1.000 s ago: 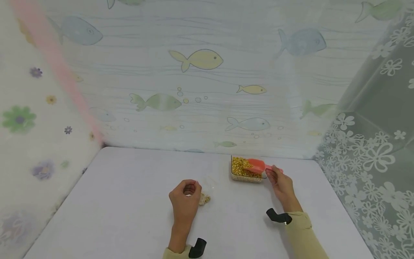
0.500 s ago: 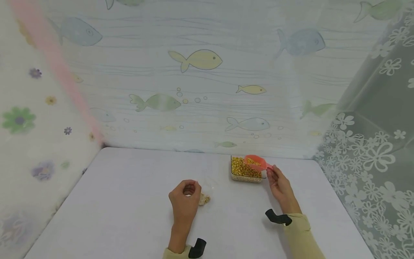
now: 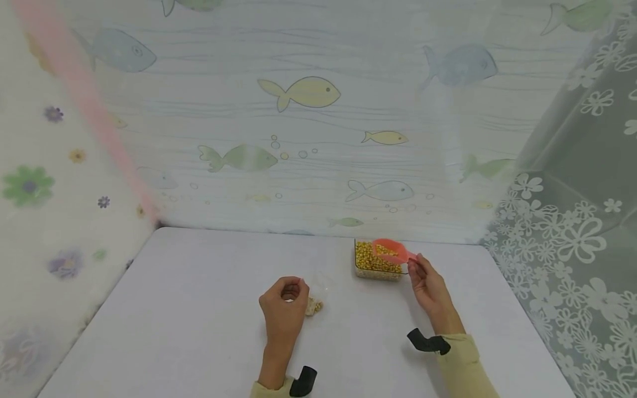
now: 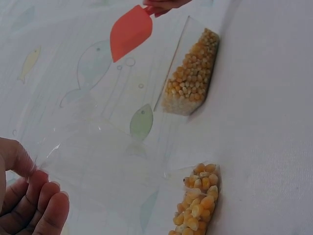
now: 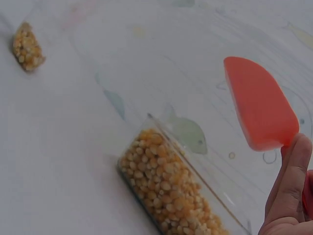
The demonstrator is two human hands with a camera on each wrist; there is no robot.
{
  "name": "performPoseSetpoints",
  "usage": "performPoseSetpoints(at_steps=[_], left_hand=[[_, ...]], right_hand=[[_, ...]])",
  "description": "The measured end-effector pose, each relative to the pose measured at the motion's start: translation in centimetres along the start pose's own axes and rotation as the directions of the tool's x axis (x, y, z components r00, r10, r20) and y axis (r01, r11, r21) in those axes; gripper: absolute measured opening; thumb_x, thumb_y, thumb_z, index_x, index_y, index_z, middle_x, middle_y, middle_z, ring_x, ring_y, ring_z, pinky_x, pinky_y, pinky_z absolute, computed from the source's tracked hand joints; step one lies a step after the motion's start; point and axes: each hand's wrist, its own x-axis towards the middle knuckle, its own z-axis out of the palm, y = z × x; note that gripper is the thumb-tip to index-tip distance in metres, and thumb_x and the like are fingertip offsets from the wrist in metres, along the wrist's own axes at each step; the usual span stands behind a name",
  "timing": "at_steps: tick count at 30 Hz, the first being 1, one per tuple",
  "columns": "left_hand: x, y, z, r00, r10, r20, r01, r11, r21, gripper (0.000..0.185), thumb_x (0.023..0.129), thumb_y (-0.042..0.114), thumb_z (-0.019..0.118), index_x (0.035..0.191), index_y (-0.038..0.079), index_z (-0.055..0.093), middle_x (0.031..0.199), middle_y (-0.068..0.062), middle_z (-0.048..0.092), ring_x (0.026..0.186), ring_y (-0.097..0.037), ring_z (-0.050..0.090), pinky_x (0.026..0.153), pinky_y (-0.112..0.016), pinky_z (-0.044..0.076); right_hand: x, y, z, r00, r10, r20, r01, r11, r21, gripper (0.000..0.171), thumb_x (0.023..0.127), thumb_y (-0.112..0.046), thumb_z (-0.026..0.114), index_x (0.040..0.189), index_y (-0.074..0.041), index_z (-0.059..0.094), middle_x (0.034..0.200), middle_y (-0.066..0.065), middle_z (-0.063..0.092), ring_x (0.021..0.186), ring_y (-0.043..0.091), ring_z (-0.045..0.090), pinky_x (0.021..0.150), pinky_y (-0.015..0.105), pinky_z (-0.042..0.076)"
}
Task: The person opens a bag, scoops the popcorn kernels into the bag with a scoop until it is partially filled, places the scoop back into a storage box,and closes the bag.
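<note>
My left hand (image 3: 286,307) pinches the top of a clear plastic bag (image 4: 107,152) between thumb and fingers. Corn kernels (image 4: 195,208) fill the bottom of the bag, which sits on the table. In my right hand (image 3: 432,290) is a red scoop (image 3: 390,250), gripped by its handle. The scoop is raised above a clear rectangular container (image 3: 378,274), and yellow kernels show in its bowl in the head view. Through the container's walls in the right wrist view I see many loose corn kernels (image 5: 166,186).
The white table (image 3: 199,320) runs back to a curtain (image 3: 298,182) printed with fish. A flowered curtain (image 3: 582,260) hangs along the right side. Dark curved mounts (image 3: 428,340) sit at both wrists.
The right hand lifted the scoop up out of the kernels and levelled it, then shifted it slightly left above the container. The left hand and bag have stayed in place.
</note>
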Motion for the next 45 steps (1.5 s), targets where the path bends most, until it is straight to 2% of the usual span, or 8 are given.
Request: performPoseSetpoints(at_steps=[8,16,24,29,34,45], left_hand=[[-0.1,-0.1,0.0,1.000,0.019,-0.016,-0.019,1.000,-0.007,0.014,0.084,-0.008,0.073,0.080,0.005,0.073,0.067,-0.002,0.066,0.060,-0.010,0.061,0.058,-0.017,0.053],[-0.1,0.1,0.0,1.000,0.023,-0.022,-0.023,1.000,-0.014,0.013,0.084,-0.008,0.073,0.080,0.004,0.073,0.067,-0.003,0.066,0.059,-0.009,0.061,0.057,-0.017,0.053],[-0.1,0.0,0.1,0.999,0.023,-0.023,-0.023,1.000,-0.002,0.014,0.083,-0.009,0.073,0.079,0.005,0.073,0.067,-0.003,0.066,0.059,-0.010,0.061,0.056,-0.017,0.053],[-0.1,0.0,0.0,0.999,0.032,-0.028,-0.032,0.999,0.005,0.014,0.083,-0.008,0.073,0.079,0.006,0.073,0.067,-0.002,0.067,0.059,-0.009,0.061,0.057,-0.017,0.053],[-0.1,0.0,0.0,0.999,0.038,-0.021,-0.038,0.999,-0.004,0.015,0.082,-0.008,0.074,0.078,0.006,0.073,0.066,-0.002,0.066,0.058,-0.009,0.061,0.057,-0.017,0.053],[0.0,0.1,0.0,0.998,0.055,0.011,-0.055,0.998,0.013,0.012,0.083,-0.006,0.075,0.080,0.005,0.072,0.067,-0.002,0.066,0.060,-0.009,0.061,0.057,-0.019,0.054]], right_hand=[[-1.7,1.3,1.2,0.994,-0.021,0.107,0.027,0.998,-0.057,0.024,0.107,-0.017,0.051,0.090,-0.007,0.066,0.080,0.006,0.076,0.073,0.008,0.073,0.072,0.013,0.056],[-3.2,2.9,2.4,0.997,0.029,0.065,-0.020,0.990,-0.137,0.024,0.108,-0.019,0.047,0.090,-0.010,0.060,0.079,0.004,0.075,0.072,0.007,0.072,0.070,0.012,0.055],[-4.8,4.8,3.6,0.989,0.037,0.140,-0.001,0.967,-0.253,0.033,0.109,-0.020,0.046,0.090,-0.009,0.070,0.080,0.002,0.076,0.074,0.004,0.072,0.072,0.011,0.055],[-5.2,6.5,4.2,0.994,0.035,0.104,0.001,0.945,-0.327,0.033,0.109,-0.019,0.047,0.090,-0.011,0.072,0.079,0.000,0.074,0.075,0.002,0.071,0.073,0.010,0.054],[-5.2,8.0,4.7,0.995,0.052,0.085,-0.018,0.935,-0.355,0.031,0.109,-0.019,0.048,0.091,-0.013,0.072,0.080,-0.001,0.073,0.074,0.001,0.070,0.073,0.010,0.054],[-4.7,9.6,5.4,0.997,0.012,0.071,0.014,0.937,-0.349,0.031,0.108,-0.019,0.050,0.090,-0.012,0.074,0.080,-0.001,0.073,0.074,0.002,0.070,0.074,0.012,0.055]])
